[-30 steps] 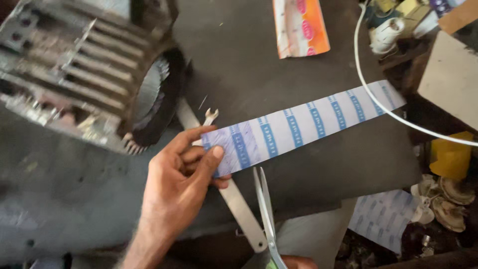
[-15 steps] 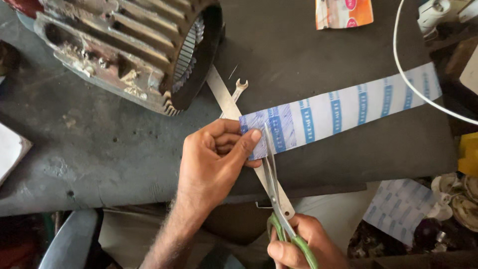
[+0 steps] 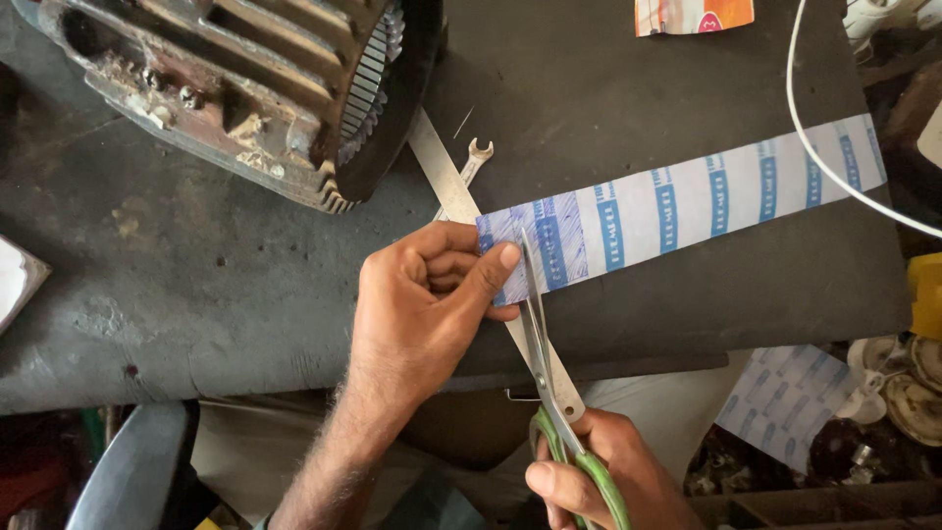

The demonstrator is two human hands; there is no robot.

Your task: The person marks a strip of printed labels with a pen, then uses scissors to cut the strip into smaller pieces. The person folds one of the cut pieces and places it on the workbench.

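1. Scissors (image 3: 549, 378) with green handles were gripped in the right hand (image 3: 603, 481), blades parted across a long white paper strip (image 3: 677, 201) with blue bars
2. Left hand (image 3: 432, 294) pinched the strip's near end against the dark surface (image 3: 196, 265)
3. Strip lay flat, running right, over a steel ruler (image 3: 446, 177) beside a small spanner (image 3: 473, 159)
4. Cutting seemed under way; closing the blades squarely would likely need the strip kept taut

Paper strip (image 3: 687, 201) across the bench (image 3: 196, 285) (motor housing (image 3: 245, 88) left), scissors (image 3: 545, 363) beneath.
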